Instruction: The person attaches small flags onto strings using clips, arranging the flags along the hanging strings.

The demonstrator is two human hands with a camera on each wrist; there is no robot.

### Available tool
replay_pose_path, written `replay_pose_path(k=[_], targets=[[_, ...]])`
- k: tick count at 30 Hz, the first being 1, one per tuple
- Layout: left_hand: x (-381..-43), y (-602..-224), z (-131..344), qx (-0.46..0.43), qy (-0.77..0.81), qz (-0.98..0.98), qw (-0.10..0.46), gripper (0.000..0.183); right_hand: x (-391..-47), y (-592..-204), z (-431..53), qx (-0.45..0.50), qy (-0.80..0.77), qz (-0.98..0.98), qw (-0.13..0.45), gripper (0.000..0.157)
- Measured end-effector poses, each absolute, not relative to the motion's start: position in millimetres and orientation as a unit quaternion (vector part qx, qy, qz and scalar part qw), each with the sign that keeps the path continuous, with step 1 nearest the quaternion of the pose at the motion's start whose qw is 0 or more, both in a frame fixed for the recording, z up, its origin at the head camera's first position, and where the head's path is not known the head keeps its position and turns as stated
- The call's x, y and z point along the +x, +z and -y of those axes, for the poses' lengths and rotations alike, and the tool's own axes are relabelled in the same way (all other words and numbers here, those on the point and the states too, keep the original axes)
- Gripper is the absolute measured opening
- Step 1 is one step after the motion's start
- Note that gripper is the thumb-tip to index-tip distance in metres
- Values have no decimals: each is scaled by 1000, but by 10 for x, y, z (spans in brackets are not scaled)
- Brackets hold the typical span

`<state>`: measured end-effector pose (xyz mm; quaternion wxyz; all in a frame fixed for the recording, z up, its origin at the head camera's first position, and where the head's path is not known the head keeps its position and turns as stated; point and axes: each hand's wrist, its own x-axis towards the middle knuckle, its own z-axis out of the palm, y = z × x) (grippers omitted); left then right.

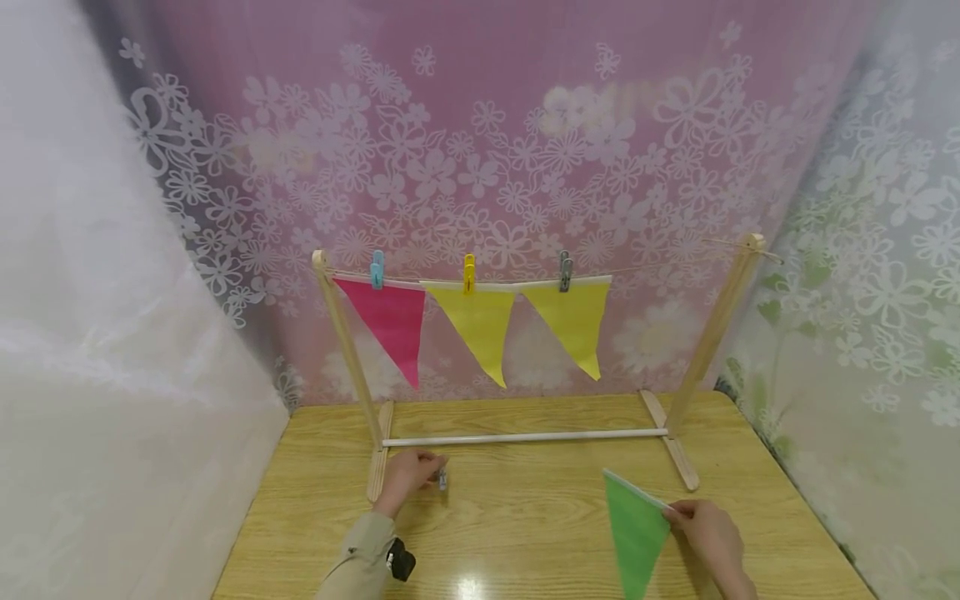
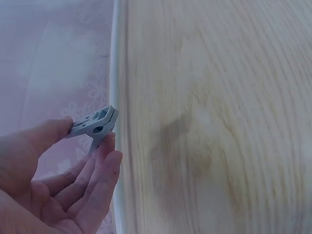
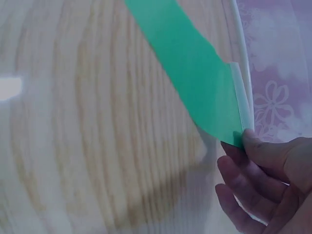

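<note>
My left hand (image 1: 408,477) pinches a grey clothespin (image 2: 95,124) between thumb and fingers, above the table's left part. In the head view that clothespin looks small, just right of the fingertips. A green triangular flag (image 1: 636,529) with a white top edge hangs from my right hand (image 1: 708,533), whose thumb and finger pinch one corner. Behind both hands a string (image 1: 660,267) runs between two posts. On it hang a pink flag (image 1: 390,321) under a blue clothespin (image 1: 377,271), a yellow flag (image 1: 480,329) under a yellow clothespin (image 1: 469,275), and another yellow flag (image 1: 573,321) under a grey clothespin (image 1: 566,272).
Wooden posts (image 1: 345,350) on flat feet carry the string, joined low down by a white rod (image 1: 525,437). The stand is at the back of the wood-grain table (image 1: 510,517). Flower-patterned curtains (image 1: 487,125) enclose the back and sides.
</note>
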<state>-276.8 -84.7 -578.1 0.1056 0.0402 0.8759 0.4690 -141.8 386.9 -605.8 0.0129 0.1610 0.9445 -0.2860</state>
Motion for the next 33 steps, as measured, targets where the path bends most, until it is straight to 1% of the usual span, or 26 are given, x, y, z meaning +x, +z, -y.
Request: replay_pose_path(k=[4,8,14,17,24,29,33], targets=[[-2801,-5735,782,41,482,-867,115,37,-1464,-6010,-3790,156,-322,-934,-7,27],[-2834,-5695,708,45,503,-853,127,35,-1505,-5983,-3753,156,-373,-914,-20,27],[-2865,-5617,623,44,525,-836,155,38,-1552,-5932,-3742,154,-437,-885,-41,29],[-2867,-5570,586,47,547,-817,174,38,-1558,-5867,-3723,163,-473,-865,-41,31],[-2841,-5424,489,75,588,-773,224,39,-1542,-5651,-3715,170,-550,-817,-32,42],[-2839,-5341,406,91,594,-759,250,40,-1545,-5529,-3771,157,-596,-787,-29,44],[-2859,-5295,332,105,595,-751,267,40,-1546,-5422,-3808,148,-625,-766,-32,40]])
